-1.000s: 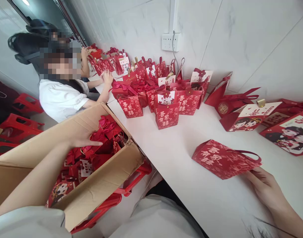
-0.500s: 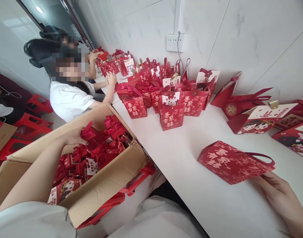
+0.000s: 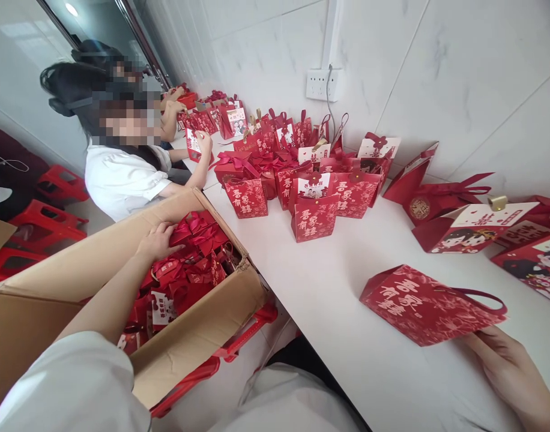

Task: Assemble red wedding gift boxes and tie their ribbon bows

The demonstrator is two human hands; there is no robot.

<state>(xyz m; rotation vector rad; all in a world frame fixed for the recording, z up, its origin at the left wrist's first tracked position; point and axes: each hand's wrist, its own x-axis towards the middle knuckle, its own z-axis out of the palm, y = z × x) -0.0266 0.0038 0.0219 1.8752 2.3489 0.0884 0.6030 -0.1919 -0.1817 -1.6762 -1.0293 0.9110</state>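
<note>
Open carton at 8 o'clock, heaped with red ribboned boxes. Left hand inside it at 9, fingers spread at the heap; can't tell if gripping. Right hand at 4, clamped on the handle end of a red gift box, tilted at white table. Filled-or-not unclear. More upright boxes at 12–1.

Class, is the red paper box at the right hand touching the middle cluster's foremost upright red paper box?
Apart: the head view shows white tabletop between the tilted box and the upright box.
</note>
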